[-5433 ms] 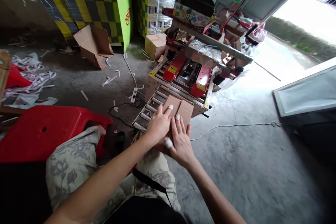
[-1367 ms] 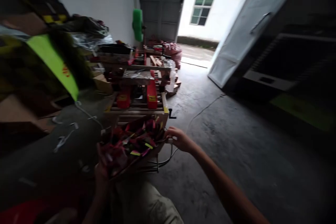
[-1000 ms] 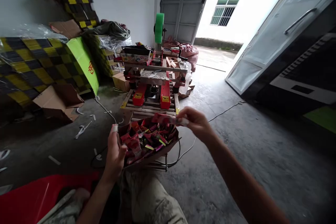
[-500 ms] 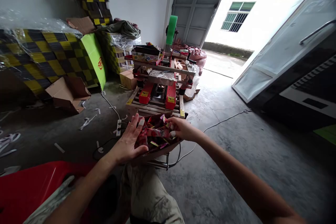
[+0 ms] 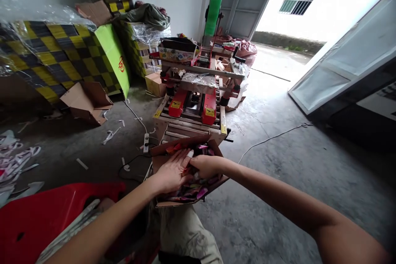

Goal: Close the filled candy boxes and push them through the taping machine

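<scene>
An open cardboard box (image 5: 159, 163) stands in front of my knees, filled with small shiny packets (image 5: 192, 193) in red, purple and pink. My left hand (image 5: 173, 172) lies flat on the packets, fingers stretched out and together, a white wrap on one finger. Beside it, inside the box, my right hand (image 5: 206, 166) has its fingers bent down among the packets, close to the left fingertips. Its fingertips are partly hidden, so what they grip cannot be made out.
Behind the box is a roller machine (image 5: 192, 107) with red side belts and a green tape roll (image 5: 214, 11). A red plastic stool (image 5: 46, 218) is at left. A power strip (image 5: 146, 143), cables and an open carton (image 5: 86, 103) lie on the floor.
Both hands have come closer together and sunk deeper over the packets. The box now shows more of its walls and its near edge. My view has tilted down and shifted left.
</scene>
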Action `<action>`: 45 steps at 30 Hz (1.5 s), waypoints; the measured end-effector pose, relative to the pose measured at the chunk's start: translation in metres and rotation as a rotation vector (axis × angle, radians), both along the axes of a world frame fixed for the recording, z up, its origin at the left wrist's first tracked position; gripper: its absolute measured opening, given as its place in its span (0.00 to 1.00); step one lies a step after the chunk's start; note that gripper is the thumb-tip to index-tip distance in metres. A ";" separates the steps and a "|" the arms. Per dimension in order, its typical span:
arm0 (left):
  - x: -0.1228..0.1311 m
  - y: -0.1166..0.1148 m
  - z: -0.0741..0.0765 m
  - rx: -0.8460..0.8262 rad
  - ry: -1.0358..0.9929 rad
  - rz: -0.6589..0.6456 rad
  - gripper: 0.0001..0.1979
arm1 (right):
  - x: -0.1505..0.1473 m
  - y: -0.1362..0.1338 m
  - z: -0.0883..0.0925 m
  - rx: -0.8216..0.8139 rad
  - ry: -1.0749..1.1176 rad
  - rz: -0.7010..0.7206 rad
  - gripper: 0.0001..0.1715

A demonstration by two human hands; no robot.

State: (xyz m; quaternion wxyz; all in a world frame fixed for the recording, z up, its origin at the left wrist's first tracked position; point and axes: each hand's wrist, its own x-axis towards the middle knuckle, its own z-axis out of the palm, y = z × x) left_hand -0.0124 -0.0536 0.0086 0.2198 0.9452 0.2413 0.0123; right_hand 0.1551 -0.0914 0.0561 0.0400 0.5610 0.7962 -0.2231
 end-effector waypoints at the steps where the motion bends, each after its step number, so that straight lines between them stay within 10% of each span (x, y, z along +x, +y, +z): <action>1: 0.000 -0.001 -0.001 0.035 0.024 -0.003 0.35 | 0.003 -0.005 0.011 -0.065 0.027 0.053 0.26; 7: 0.005 -0.005 -0.008 0.243 0.039 -0.014 0.34 | 0.060 -0.040 0.071 -0.107 0.399 -0.124 0.24; 11: 0.009 -0.008 -0.011 0.292 0.011 0.018 0.34 | 0.090 -0.043 0.045 -0.024 0.514 -0.333 0.19; 15: 0.014 -0.013 -0.013 0.276 0.064 0.062 0.33 | 0.066 -0.031 0.006 -0.300 0.551 -0.015 0.35; 20: 0.017 -0.011 -0.013 0.157 0.082 0.070 0.34 | 0.045 -0.030 0.006 -0.476 0.444 0.187 0.56; 27: 0.003 0.032 0.019 -0.563 0.042 0.038 0.35 | 0.055 0.000 -0.012 -0.539 0.480 -0.049 0.32; 33: -0.001 0.037 0.027 -0.548 0.047 -0.032 0.44 | 0.049 0.008 -0.017 -0.276 0.314 -0.191 0.18; 39: 0.001 0.016 0.007 -0.418 -0.191 0.039 0.38 | 0.010 -0.071 -0.031 0.772 0.175 -0.588 0.34; 45: 0.044 -0.044 -0.018 -0.153 -0.482 0.586 0.28 | -0.023 -0.054 -0.092 0.634 0.324 -0.800 0.33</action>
